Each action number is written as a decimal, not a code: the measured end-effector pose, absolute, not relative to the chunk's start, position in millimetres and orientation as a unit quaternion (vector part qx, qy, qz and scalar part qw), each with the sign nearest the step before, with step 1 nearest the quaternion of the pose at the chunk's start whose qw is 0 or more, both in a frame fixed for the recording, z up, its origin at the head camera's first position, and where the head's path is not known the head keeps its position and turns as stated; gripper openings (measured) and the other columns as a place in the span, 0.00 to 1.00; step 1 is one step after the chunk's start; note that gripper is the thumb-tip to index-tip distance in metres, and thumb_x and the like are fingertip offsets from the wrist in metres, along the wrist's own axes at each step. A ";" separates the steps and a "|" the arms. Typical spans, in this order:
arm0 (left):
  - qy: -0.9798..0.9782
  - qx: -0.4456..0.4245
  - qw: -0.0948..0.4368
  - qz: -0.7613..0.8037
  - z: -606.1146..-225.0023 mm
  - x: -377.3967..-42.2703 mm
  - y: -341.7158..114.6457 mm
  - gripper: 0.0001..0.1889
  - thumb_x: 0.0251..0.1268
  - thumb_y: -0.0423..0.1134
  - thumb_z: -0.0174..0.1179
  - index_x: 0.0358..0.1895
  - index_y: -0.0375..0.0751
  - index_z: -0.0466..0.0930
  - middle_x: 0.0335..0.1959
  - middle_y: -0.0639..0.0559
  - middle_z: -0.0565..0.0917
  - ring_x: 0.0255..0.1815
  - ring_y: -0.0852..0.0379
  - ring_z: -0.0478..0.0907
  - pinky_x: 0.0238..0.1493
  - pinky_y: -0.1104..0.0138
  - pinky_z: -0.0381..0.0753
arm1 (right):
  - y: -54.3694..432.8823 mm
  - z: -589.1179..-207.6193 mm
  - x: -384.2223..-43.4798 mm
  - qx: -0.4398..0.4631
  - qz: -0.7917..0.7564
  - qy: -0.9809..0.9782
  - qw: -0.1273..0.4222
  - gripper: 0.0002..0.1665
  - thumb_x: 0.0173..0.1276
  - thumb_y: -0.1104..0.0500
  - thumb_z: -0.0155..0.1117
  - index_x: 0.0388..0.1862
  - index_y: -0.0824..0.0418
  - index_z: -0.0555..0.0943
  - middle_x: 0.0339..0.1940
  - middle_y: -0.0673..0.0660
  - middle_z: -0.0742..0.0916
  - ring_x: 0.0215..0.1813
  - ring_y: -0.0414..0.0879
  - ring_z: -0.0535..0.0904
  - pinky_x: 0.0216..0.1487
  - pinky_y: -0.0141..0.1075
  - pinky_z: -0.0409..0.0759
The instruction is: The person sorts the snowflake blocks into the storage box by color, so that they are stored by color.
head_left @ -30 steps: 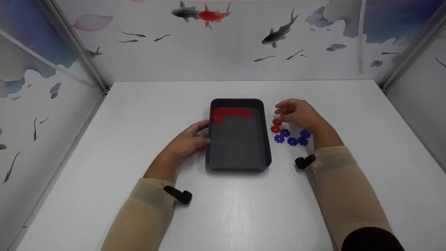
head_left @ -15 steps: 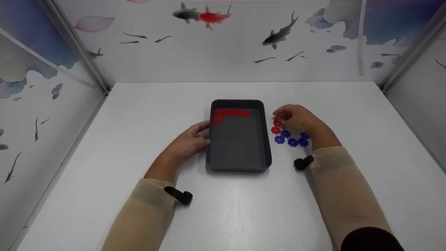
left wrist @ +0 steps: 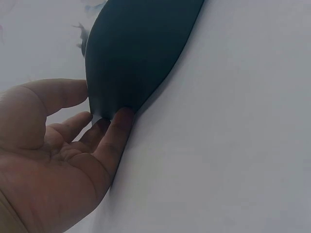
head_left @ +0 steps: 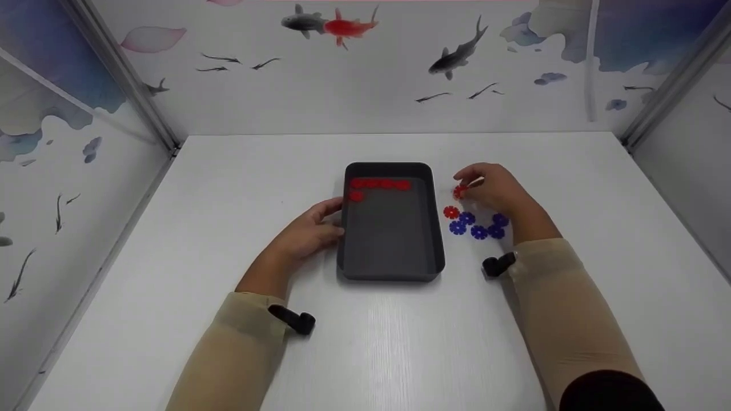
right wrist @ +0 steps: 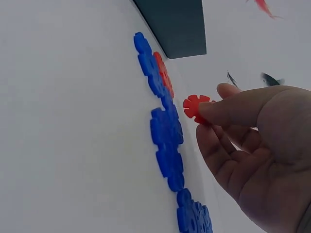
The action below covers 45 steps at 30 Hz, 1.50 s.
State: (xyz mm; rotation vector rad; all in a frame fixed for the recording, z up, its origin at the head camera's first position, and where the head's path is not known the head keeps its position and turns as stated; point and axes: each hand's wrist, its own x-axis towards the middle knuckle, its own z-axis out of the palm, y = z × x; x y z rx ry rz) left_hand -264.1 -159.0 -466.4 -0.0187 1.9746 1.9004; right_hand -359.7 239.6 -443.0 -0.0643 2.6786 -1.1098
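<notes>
In the head view my right hand point(head_left: 491, 185) pinches a red notched plastic disc, a snowflake building piece point(right wrist: 193, 107), between thumb and fingers, raised off the table in the right wrist view. Below it on the table lie another red disc point(head_left: 451, 212) and several blue discs point(head_left: 479, 232). My left hand point(head_left: 308, 231) touches the left outer side of a dark grey tray point(head_left: 391, 271); in the left wrist view its thumb and fingertips rest against the tray wall point(left wrist: 136, 53). Inside the tray, a row of red discs point(head_left: 380, 184) runs along the far end, with one red disc point(head_left: 356, 196) under its left end.
The white table point(head_left: 388, 342) is bounded by a patterned back wall point(head_left: 377, 91) and side panels in metal frames. A black wrist camera point(head_left: 292, 319) sits on the left sleeve, another black wrist camera point(head_left: 498, 265) on the right one.
The right hand dipped to the upper of the two loose red discs, took hold of it and lifted it slightly away. The left hand and tray have stayed put.
</notes>
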 end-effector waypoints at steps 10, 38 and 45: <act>0.706 -0.001 0.199 0.679 -465.4 -264.9 -160.3 0.38 0.71 0.27 0.62 0.82 0.54 0.67 0.84 0.59 0.65 0.74 0.52 0.77 0.73 0.57 0.78 | 223.9 -420.0 -351.8 -0.011 -0.462 0.881 0.102 0.16 0.77 0.55 0.70 0.61 0.47 0.87 0.63 0.56 0.86 0.64 0.53 0.84 0.75 0.58 0.75; 0.698 0.012 0.195 0.689 -465.3 -265.7 -161.5 0.38 0.72 0.26 0.60 0.83 0.50 0.64 0.84 0.56 0.65 0.76 0.51 0.76 0.71 0.58 0.79 | 106.5 -387.8 -355.9 -0.127 -0.552 0.816 0.109 0.12 0.75 0.58 0.72 0.55 0.51 0.89 0.52 0.55 0.87 0.51 0.49 0.88 0.56 0.39 0.89; 0.709 0.016 0.204 0.675 -464.3 -265.2 -158.7 0.39 0.72 0.27 0.61 0.84 0.50 0.62 0.85 0.55 0.64 0.79 0.53 0.73 0.75 0.57 0.77 | 87.7 -409.6 -374.1 -0.106 -0.557 0.812 0.140 0.15 0.78 0.61 0.67 0.60 0.59 0.86 0.51 0.56 0.88 0.50 0.47 0.86 0.54 0.37 0.87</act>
